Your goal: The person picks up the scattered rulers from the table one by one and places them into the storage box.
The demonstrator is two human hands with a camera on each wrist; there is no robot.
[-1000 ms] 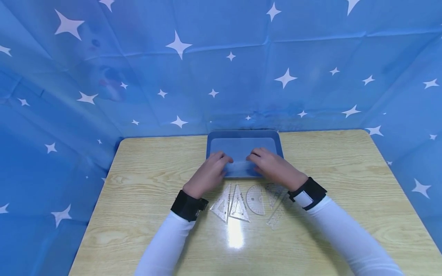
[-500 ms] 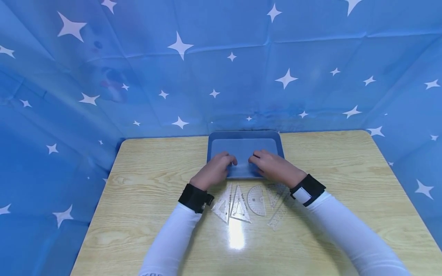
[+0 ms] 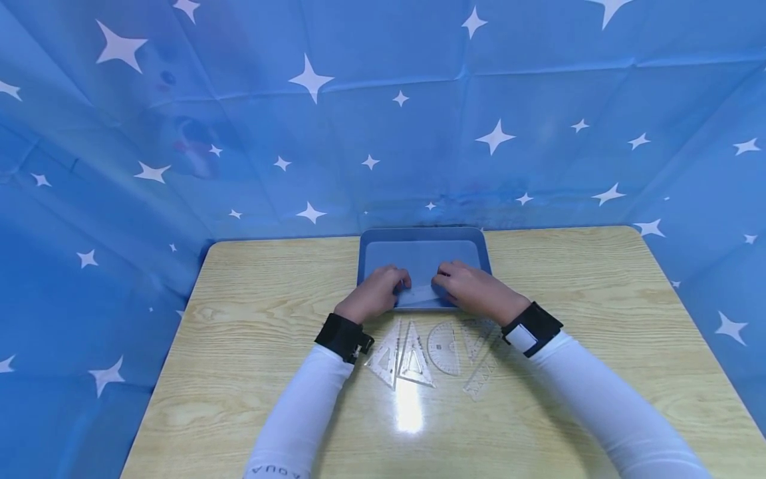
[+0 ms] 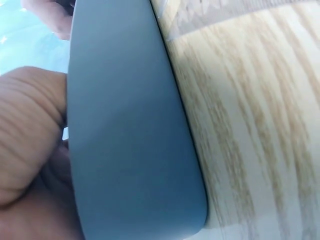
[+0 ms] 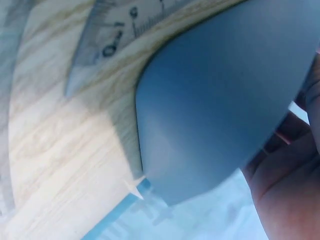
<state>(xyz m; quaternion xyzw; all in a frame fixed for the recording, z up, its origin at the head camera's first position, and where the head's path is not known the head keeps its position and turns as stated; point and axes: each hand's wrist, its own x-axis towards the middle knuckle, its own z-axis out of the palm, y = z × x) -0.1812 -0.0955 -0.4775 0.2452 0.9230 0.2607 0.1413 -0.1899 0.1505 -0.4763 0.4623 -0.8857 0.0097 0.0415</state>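
A blue tray (image 3: 425, 234) stands at the back of the table. Over its near part, my left hand (image 3: 377, 289) and right hand (image 3: 473, 289) face each other with bent fingers. A faint clear strip (image 3: 419, 294), like a ruler, spans between them, seemingly pinched at both ends; the fingertips are mostly hidden. The tray's outer wall (image 4: 130, 120) hides part of the left fingers (image 4: 27, 130) in the left wrist view. In the right wrist view, the tray wall (image 5: 215, 105) also covers much of the right hand (image 5: 287, 180).
In front of the tray lie clear set squares (image 3: 414, 359), a clear protractor (image 3: 443, 349), another clear triangle (image 3: 475, 336) and a slanted clear ruler (image 3: 481, 378) on the wooden table (image 3: 269, 319). A blue starry cloth (image 3: 383, 120) hangs behind the table.
My left hand has moved slightly right and forward over the tray, closer to the right hand, which has barely shifted. The clear strip between them shows more plainly now.
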